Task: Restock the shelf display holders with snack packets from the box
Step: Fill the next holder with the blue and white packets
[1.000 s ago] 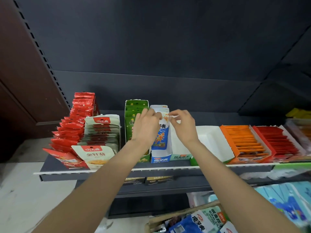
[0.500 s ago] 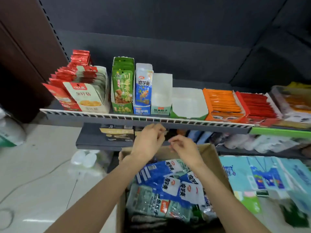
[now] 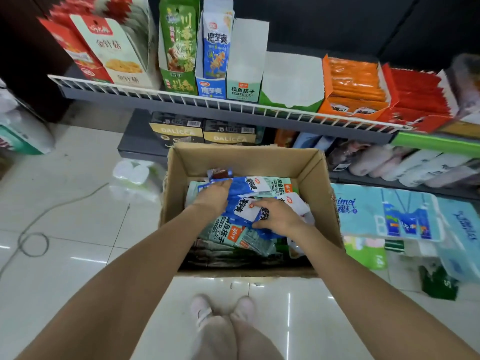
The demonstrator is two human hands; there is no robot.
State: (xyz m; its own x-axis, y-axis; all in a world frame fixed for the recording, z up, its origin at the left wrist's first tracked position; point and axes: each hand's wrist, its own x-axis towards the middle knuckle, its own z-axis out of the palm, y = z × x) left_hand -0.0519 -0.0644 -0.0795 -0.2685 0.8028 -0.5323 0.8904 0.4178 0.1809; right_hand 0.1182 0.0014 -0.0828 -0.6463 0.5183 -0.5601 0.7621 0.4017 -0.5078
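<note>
**Both hands in box, on blue packets**

An open cardboard box [image 3: 249,157] is seen on the tiled floor, just near of the shelf [image 3: 233,105]. It is filled with loose snack packets: blue packets [image 3: 242,206] on top, green packets [image 3: 226,235] under and around them. Lower layers are dark and hard to make out.

The left hand [image 3: 211,197] is laid over the left edge of the blue pile, fingers bent down onto it; fingertips are hidden behind the packets, so a grip cannot be told. The right hand [image 3: 279,214] is placed on the right side of the pile, index finger and thumb spread flat on a blue packet; the other fingers are hidden, so a grip cannot be told either.

On the shelf, a blue holder [image 3: 214,50] with a blue packet standing in it is seen between a green holder [image 3: 178,48] and a white holder [image 3: 245,61]. The holder tops are cut off by the frame. Orange packs [image 3: 355,84] and red packs [image 3: 418,97] are seen further right, the far right blurred. Shoes [image 3: 220,310] are visible at the near edge.
</note>
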